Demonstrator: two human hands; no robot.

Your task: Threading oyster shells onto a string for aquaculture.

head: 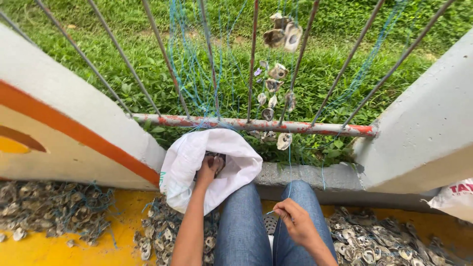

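Rusty rail (305,127), grass (345,59), perhaps oyster shells (54,207)

One white woven sack (187,162) is set open against the wall base, left of the knees, mouth upward. A second white sack (453,199) with red print is seen at the right edge, partly cut off.

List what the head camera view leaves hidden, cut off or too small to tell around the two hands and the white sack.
- Left hand: fingers hidden inside the white sack; its grip cannot be told.
- Sack contents: mostly covered by the cloth.
- Right hand: pinches blue string, too thin to follow.
- Second bag: cut off by the right edge.
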